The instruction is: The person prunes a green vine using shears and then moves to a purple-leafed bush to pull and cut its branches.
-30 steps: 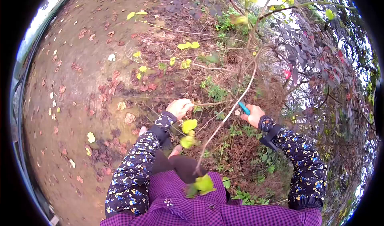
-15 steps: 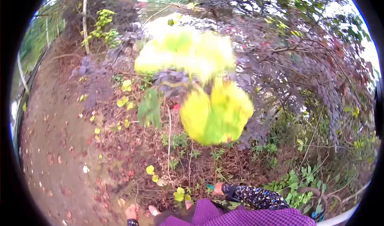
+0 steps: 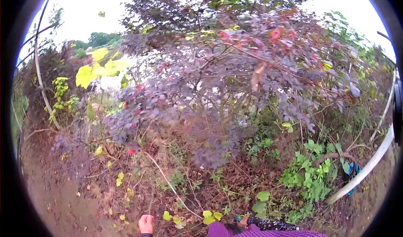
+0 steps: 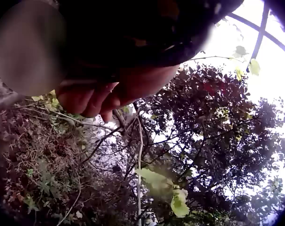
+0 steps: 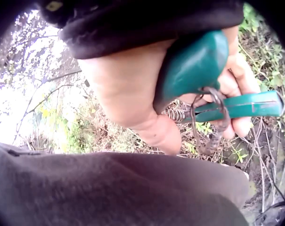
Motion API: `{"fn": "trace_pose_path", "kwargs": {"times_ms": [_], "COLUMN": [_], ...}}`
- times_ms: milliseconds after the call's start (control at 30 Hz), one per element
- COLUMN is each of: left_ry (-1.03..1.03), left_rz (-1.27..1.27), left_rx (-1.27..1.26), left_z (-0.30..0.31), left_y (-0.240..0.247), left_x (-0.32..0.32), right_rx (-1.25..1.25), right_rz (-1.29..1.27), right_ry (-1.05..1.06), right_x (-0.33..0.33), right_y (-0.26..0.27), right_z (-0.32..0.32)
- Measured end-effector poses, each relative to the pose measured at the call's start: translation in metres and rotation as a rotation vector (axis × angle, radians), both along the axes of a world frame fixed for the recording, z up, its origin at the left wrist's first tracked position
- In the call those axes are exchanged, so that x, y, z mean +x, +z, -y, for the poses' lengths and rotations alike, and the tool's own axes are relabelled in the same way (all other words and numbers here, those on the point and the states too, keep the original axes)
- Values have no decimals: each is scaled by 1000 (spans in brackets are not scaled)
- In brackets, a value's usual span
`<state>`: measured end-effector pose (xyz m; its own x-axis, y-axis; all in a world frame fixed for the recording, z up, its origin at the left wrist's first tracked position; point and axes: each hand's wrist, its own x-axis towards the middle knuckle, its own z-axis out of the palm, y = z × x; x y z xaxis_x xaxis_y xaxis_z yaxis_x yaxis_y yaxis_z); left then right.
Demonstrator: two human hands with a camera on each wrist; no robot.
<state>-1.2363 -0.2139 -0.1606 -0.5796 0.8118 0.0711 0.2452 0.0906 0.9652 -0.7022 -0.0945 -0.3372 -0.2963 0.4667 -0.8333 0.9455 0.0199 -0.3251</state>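
Note:
My left hand (image 3: 146, 225) is low in the head view, its fingers curled round a thin vine stem that shows faintly above the fist. In the left wrist view, the curled fingers (image 4: 88, 100) are partly covered by the dark cuff, and a brown stem (image 4: 119, 117) comes out by the fingertips. My right hand (image 5: 126, 89) grips green-handled pruning shears (image 5: 194, 63), whose spring and wire loop show between the spread handles. Their blades are hidden in that view. Yellow-green vine leaves (image 3: 98, 69) hang at the upper left of the head view.
A purple-leaved shrub (image 3: 210, 82) spreads ahead. A bare pale stem (image 3: 170, 184) slants across the leaf litter. To the right stand leafy green plants (image 3: 308, 178) and a pale pole (image 3: 365, 174). The dark trouser leg (image 5: 109, 188) is close below the right hand.
The head view has swung up from the ground to the shrub, so both hands now sit at its bottom edge. The large yellow leaves have shifted left and farther off. Both hands keep their grip.

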Motion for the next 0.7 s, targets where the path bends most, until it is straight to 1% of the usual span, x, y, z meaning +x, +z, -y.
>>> {"fn": "trace_pose_path", "kwargs": {"times_ms": [33, 67, 100, 167, 200, 233, 300, 333, 367, 400, 433, 467, 500, 533, 567, 600, 633, 700], "left_ry": [-59, -126, -209, -198, -304, -408, -491, -548, -612, -671, -753, -856, -955, -1021, -1088, -1113, -1100, -1048], "left_rz": [100, -130, 37, -282, -111, 63, 109, 88, 244, 233, 273, 332, 306, 209, 267, 258, 196, 213], "left_rx": [-188, -93, -230, -32, -26, -25, 84, 143, 198, 276, 296, 309, 336, 387, 402, 463, 492, 475], "left_z": [-8, -21, -28, -50, -60, -67, -81, -90, -94, -96, -97, -97, -98, -103, -106, -116, -127, -153], "left_y": [41, -23, 7, 30, 83, 149, 218, 249, 282, 317, 347, 374, 398, 419, 440, 455, 471, 500], "left_x": [24, 4, 22, 41, 60, 79, 100, 110, 125, 142, 158, 172, 185, 197, 210, 222, 233, 252], "right_rx": [33, 66, 61, 41, 37, 35, 30, 29, 29, 28, 38, 38, 37, 39, 29, 28, 26, 22], "right_rz": [-54, -105, -119, -115, -119, -122, -126, -132, -136, -143, -147, -151, -163, -168, -173, -180, -184, -197], "right_ry": [-48, -93, -133, -194, -223, -250, -297, -321, -342, -362, -378, -396, -417, -434, -457, -473, -491, -524], "right_x": [2, -1, -4, -9, -10, -11, -12, -12, -11, -10, -9, -7, -6, -3, -1, 1, 4, 11], "right_y": [-2, -1, 10, 26, 33, 37, 46, 51, 55, 59, 62, 65, 67, 71, 73, 76, 78, 85], "right_z": [7, 11, 17, 15, 16, 15, 15, 15, 14, 14, 13, 12, 13, 12, 13, 13, 12, 11]}}
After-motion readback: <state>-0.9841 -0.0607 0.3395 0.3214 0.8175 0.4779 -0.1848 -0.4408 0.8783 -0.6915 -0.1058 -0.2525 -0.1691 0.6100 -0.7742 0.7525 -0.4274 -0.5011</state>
